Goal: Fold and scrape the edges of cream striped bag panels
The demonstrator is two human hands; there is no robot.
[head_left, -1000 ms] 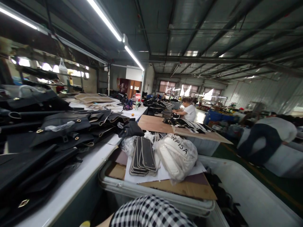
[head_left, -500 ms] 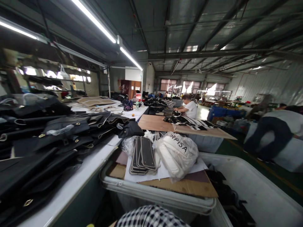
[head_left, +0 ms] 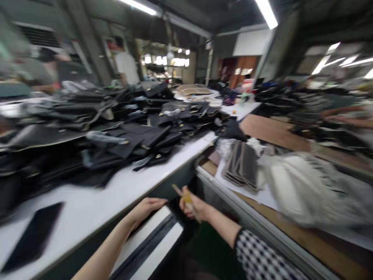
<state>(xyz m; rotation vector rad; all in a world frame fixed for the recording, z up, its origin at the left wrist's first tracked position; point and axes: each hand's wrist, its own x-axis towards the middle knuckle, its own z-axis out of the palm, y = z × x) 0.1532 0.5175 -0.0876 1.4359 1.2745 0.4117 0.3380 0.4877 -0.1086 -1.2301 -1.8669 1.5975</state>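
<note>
My left hand [head_left: 148, 209] rests with its fingers over the far edge of a black panel with white stripes [head_left: 159, 252], gripping it. The panel lies slanting in front of me, low beside the white table. Just right of its far end, my right hand [head_left: 192, 205] is closed around a slim tool with a yellow handle [head_left: 187, 197]. Motion blur hides what kind of tool it is. One end of it sticks out past the fingers toward the upper left.
Black fabric pieces with metal fittings [head_left: 136, 140] are heaped along the white table [head_left: 122, 184]. A dark flat piece [head_left: 35, 235] lies near its front. To the right, a bin [head_left: 212, 182] carries stacked grey panels [head_left: 240, 163] and a filled plastic bag [head_left: 309, 186]. People stand at the back left.
The view has swung left and down. Both my hands, the striped panel and the yellow-handled tool are now in view; before, only a checked sleeve showed.
</note>
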